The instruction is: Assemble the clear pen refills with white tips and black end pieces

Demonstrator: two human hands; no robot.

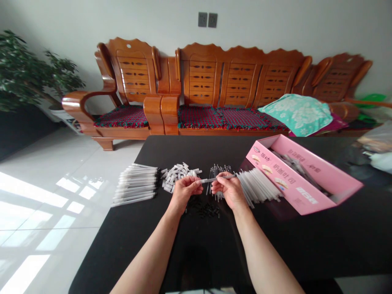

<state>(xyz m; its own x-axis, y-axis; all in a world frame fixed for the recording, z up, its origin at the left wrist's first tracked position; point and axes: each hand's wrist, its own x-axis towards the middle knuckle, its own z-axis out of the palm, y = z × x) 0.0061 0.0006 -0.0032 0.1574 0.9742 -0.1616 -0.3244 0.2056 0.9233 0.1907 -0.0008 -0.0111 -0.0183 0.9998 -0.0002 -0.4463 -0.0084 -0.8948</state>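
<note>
A pen [210, 180] with a whitish left end and a greyer shaft lies nearly level between my hands, above the table. My left hand [187, 189] pinches its left end; the fingertips of my right hand [229, 188] close around it farther right. White pen caps [176, 173] lie heaped behind my left hand. Pen refills [219, 168] with dark shafts fan out behind and under my right hand, which partly hides them. Frosted pen barrels [260, 185] lie in a row to its right. Small black plugs [209, 210] are scattered between my wrists.
A row of white pens with black ends [136, 184] lies near the left edge of the black table [208, 249]. The pink box [277, 175] at the right holds grey, blurred items. Behind the table stands a wooden sofa [202, 65]; a plant [33, 73] is at left.
</note>
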